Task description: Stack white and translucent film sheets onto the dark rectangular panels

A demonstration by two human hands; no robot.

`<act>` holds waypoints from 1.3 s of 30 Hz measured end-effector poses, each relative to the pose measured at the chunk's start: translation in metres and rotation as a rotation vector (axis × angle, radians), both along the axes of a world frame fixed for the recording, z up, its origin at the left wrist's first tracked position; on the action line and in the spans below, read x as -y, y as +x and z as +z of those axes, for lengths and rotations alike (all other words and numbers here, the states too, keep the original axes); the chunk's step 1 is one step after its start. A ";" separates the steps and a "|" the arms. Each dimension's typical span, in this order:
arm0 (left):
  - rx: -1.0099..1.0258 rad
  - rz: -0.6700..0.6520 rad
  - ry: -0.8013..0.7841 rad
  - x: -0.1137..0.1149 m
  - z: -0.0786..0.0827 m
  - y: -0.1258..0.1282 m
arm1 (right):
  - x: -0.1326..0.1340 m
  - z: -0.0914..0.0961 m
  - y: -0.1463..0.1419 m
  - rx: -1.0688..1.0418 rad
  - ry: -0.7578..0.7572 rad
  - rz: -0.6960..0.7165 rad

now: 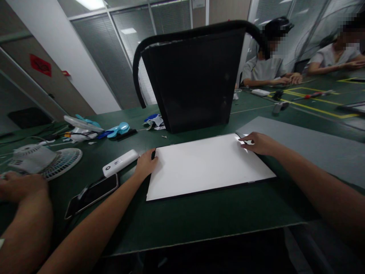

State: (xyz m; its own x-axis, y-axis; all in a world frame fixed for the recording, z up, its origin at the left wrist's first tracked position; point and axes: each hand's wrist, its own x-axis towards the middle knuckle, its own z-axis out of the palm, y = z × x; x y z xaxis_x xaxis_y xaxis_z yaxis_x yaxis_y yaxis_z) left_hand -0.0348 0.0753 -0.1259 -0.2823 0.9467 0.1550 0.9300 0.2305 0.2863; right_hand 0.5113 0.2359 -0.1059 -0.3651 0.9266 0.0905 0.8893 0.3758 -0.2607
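A flat white rectangular panel (208,167) with a thin dark edge lies on the green table in front of me. My left hand (146,164) is closed around its left edge near the far corner, thumb on the white face. At the far right corner my right hand (258,144) has thumb and forefinger bent together in a pinch on the panel. Bright glints show on the surface by these fingertips. Whether they grip the whole panel or only a top layer, I cannot tell.
Behind the panel stands a large black board (196,80) with a loose black strip. Left lie a phone (94,194), a white device (120,163) and a fan (45,160), beside another person's hand (23,186). A grey sheet (308,148) lies right. Two people sit beyond.
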 end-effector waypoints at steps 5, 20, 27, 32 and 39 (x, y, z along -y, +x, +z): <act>0.008 0.003 -0.015 0.000 0.001 0.001 | -0.003 -0.004 0.004 0.056 0.088 0.091; 0.002 -0.004 -0.004 0.001 0.001 0.001 | -0.014 0.008 0.033 0.139 0.123 -0.173; 0.007 0.017 -0.015 0.001 0.003 0.004 | -0.033 -0.013 0.075 0.126 -0.041 -0.663; 0.003 0.031 -0.022 0.002 0.006 0.006 | -0.047 -0.027 0.074 0.111 -0.195 -0.727; 0.000 0.021 -0.014 0.003 0.007 0.007 | -0.051 -0.022 0.074 0.088 -0.194 -0.711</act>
State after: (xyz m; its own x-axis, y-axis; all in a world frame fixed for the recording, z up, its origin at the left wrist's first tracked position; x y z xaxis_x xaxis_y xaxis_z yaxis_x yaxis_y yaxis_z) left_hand -0.0274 0.0719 -0.1193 -0.3019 0.9428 0.1413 0.9249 0.2537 0.2832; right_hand 0.5849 0.2866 -0.1283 0.3306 0.9384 -0.1005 0.9214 -0.3440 -0.1807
